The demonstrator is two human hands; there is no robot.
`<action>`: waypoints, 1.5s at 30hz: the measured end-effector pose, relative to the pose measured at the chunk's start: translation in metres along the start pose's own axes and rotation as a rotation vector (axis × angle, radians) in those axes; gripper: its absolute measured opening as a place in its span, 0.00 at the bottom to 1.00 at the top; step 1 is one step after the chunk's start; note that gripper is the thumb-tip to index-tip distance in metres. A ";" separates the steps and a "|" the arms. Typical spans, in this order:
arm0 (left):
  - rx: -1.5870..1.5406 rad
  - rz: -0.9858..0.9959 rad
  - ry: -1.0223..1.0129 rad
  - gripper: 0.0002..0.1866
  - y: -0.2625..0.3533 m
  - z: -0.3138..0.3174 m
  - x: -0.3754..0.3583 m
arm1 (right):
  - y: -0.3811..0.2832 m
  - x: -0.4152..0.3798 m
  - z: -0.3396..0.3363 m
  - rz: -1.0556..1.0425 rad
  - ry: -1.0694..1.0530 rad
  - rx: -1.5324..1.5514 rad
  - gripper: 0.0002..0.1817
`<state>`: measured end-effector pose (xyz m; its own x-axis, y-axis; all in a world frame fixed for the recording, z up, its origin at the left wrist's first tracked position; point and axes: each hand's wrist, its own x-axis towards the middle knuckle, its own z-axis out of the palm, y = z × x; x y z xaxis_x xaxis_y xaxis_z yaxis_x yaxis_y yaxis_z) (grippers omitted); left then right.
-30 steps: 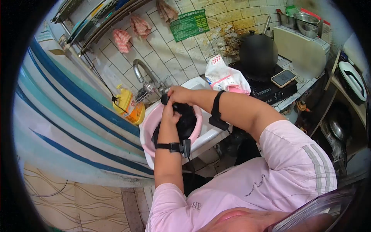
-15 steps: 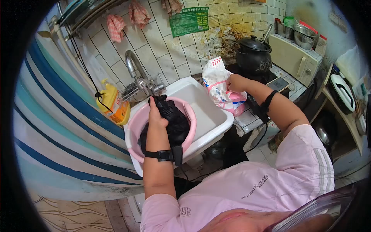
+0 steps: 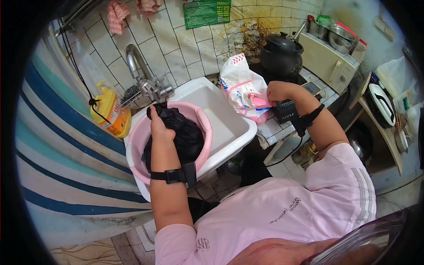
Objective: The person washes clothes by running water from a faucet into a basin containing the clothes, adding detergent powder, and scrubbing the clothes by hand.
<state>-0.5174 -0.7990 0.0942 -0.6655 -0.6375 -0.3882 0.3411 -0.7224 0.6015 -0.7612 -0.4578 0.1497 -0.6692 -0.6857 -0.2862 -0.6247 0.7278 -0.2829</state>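
Observation:
My left hand (image 3: 161, 126) grips wet-looking black cloth (image 3: 190, 132) bunched in a pink basin (image 3: 204, 155). The basin sits in the left part of the white sink (image 3: 232, 108), under the faucet (image 3: 152, 88). To the right, my right hand (image 3: 281, 92) is curled closed at the right edge of a white plastic bag (image 3: 238, 79) with pink and blue print. Its fingertips are turned away, so what they hold, if anything, is hidden. The bag's opening is not clearly visible.
A yellow jug (image 3: 110, 112) stands left of the sink beside a striped curtain (image 3: 66, 150). Behind the bag, a black lidded pot (image 3: 281, 55) sits on the stove. A microwave (image 3: 329, 64) carries metal bowls. A phone (image 3: 312, 88) lies on the tiled counter.
The whole view has shifted, so the sink and basin appear further left and higher. My right hand has drawn back from over the bag to its right edge. My left hand keeps the cloth.

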 end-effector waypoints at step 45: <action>-0.178 0.087 -0.045 0.14 0.003 -0.020 0.033 | -0.014 0.051 0.052 -0.276 0.429 -0.010 0.10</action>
<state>-0.5252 -0.8276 0.0692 -0.6560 -0.6898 -0.3065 0.5080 -0.7038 0.4966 -0.7658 -0.5031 0.0912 -0.5821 -0.7880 0.2007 -0.8042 0.5214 -0.2853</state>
